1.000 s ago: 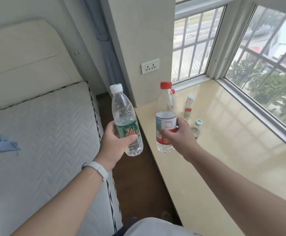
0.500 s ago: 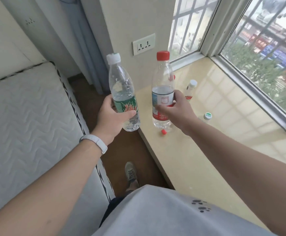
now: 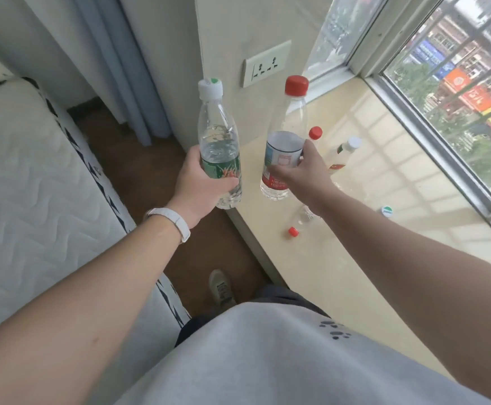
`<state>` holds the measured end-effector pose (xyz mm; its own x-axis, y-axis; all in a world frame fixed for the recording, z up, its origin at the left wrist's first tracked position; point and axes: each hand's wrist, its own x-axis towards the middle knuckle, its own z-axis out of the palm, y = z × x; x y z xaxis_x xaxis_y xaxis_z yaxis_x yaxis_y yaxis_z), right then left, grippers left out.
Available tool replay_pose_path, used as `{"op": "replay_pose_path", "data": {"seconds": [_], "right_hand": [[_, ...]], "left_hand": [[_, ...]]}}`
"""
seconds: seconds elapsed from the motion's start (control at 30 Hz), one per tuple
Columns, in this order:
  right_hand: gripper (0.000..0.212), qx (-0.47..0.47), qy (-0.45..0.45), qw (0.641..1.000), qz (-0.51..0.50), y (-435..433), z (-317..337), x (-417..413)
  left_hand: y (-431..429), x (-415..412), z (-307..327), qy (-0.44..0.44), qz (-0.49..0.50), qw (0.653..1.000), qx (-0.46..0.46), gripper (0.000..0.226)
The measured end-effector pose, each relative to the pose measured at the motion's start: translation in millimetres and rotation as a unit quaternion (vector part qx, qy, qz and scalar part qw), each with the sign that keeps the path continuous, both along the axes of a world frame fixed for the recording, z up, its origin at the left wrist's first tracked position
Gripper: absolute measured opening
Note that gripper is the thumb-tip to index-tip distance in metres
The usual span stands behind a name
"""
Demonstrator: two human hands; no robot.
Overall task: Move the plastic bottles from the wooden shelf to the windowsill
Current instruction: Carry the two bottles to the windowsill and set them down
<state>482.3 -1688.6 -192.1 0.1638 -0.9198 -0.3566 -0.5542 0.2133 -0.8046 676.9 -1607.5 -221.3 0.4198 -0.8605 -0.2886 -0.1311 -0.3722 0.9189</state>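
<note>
1. Left hand [image 3: 201, 182] is gripping the green-label bottle [image 3: 219, 147], cap up and near upright, hanging over the floor just off the windowsill [image 3: 311, 258] edge.
2. Right hand [image 3: 302, 172] is clasping the red-cap bottle [image 3: 285, 141], neck leaning slightly right, above the sill's near edge.

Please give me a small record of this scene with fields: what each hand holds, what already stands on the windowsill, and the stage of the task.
left hand: grips green-label bottle, white cap, upright, over the sill's edge
right hand: grips red-cap bottle, upright, above the windowsill
on windowsill: four other bottles, partly hidden by the right arm
wall: power socket
stage: both held bottles not yet set down
</note>
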Motion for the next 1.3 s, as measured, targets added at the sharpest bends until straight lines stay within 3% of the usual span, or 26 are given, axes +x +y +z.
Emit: {"op": "replay_pose_path", "data": {"seconds": [0.23, 0.7, 1.3], "right_hand": [[0.053, 0.012, 0.019, 1.000, -0.004, -22, -49, 11], [0.043, 0.006, 0.002, 1.000, -0.016, -85, -170, 28], [0.059, -0.026, -0.019, 0.999, 0.032, -150, -242, 61]], "left_hand": [[-31, 7, -53, -0.006, -0.005, 0.999, 0.046, 0.068], [-92, -12, -164, -0.094, 0.008, 0.991, 0.099, 0.070], [-134, -9, -227, -0.132, 0.148, 0.980, 0.016, 0.067]]}}
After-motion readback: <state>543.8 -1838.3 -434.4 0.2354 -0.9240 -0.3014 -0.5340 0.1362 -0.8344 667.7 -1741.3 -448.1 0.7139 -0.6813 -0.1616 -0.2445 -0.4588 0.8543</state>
